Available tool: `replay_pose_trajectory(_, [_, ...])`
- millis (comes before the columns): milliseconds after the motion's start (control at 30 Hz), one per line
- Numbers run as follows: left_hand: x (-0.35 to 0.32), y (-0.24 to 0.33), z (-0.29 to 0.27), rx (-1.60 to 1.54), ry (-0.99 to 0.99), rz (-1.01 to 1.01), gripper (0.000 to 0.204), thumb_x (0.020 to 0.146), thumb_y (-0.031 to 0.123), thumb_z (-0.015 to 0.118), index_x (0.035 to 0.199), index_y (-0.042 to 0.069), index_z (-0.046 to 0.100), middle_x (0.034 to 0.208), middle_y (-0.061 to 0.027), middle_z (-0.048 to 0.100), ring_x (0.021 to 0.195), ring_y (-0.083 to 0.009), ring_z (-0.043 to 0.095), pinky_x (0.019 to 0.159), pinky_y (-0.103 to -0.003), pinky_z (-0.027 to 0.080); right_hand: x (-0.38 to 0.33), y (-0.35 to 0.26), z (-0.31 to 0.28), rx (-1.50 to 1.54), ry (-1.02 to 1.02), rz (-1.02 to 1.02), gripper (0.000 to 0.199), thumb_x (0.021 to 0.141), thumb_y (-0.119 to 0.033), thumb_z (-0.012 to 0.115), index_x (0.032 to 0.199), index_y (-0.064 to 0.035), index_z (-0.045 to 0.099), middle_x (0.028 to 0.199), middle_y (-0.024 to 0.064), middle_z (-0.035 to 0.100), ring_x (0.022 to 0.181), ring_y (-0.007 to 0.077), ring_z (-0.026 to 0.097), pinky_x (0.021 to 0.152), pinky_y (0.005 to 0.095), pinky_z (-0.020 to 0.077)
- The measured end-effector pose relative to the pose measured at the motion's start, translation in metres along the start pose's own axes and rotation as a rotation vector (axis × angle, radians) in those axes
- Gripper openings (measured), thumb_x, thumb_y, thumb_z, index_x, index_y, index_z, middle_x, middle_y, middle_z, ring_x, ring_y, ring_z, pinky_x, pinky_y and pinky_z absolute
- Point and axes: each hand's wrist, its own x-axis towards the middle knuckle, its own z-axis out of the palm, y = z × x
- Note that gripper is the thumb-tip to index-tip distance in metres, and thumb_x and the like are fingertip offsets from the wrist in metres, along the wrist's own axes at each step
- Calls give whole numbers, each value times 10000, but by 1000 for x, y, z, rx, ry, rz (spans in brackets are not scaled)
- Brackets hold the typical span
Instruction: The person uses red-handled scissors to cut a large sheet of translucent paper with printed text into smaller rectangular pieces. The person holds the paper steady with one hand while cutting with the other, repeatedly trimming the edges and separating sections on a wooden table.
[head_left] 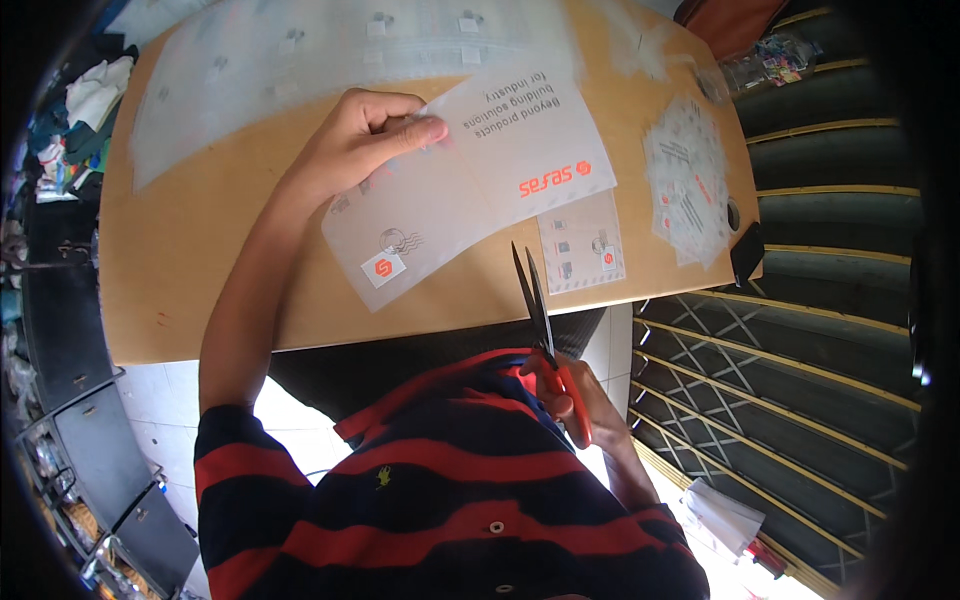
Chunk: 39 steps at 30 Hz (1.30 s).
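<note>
Sheet of translucent printed plastic [500, 190], held slantwise over the near-middle of a tan table [165, 270]; near left corner points toward the table's near edge, stopping short of it. Its right part covers the far end of a smaller printed piece [582, 265], which lies close to the near edge; its far edge overlaps a large clear sheet [250, 95] spread along the far side.

Room: bare tabletop left of the left forearm, plus a narrow bare strip between held sheet and near edge. Right side tighter: loose pile of printed pieces [690, 180] near the right edge, bare gap between it and the smaller piece. Folding metal gate [820, 300] runs just beyond the table's right edge.

Left hand [375, 135] pinches the sheet's far left edge, thumb on top, fingers curled under; forearm reaches in across the near edge. Right hand [590, 405] is closed round the red handles of scissors [543, 325], in front of the striped shirt [420, 480], elbow bent low right. Blades point away over the near edge, slightly parted, tips near the sheet's near edge with nothing seen between them.
</note>
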Motion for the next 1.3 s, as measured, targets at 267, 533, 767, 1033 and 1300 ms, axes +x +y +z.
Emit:
replay_pose_trajectory(267, [-6,9,17,-14,-117,-67,284,916,318,684,887,42,738,574,53,543,491,-21,430,442,-229,295,19,12,8,-132,68,-150,705,832,-684,588,928,14,572,631,109,565,592,294,631,576,388,486])
replay_pose_trajectory(533, [-7,2,32,-72,-216,-96,311,909,330,693,890,24,737,555,43,537,470,-28,427,428,-235,295,32,26,20,-111,116,-131,341,812,-266,759,896,14,583,597,91,582,568,261,645,555,345,490])
replay_pose_trajectory(767, [-7,-3,35,-44,-207,-123,324,913,338,688,903,18,737,569,31,557,475,-33,445,426,-240,309,36,49,26,-68,158,-186,608,875,-604,635,889,2,584,549,56,519,500,236,585,503,352,445])
replay_pose_trajectory(1033, [-8,0,36,4,-220,-121,335,916,348,671,918,20,741,569,15,562,453,-49,453,410,-242,329,39,42,25,-131,148,-158,559,826,-545,728,882,-10,575,542,76,528,485,217,578,494,337,444])
replay_pose_trajectory(1300, [-8,-2,37,-8,-202,-132,345,911,354,676,926,14,739,595,4,579,481,-50,468,431,-242,343,40,41,22,-112,118,-142,467,812,-428,772,881,-11,573,553,84,553,500,231,599,504,330,456])
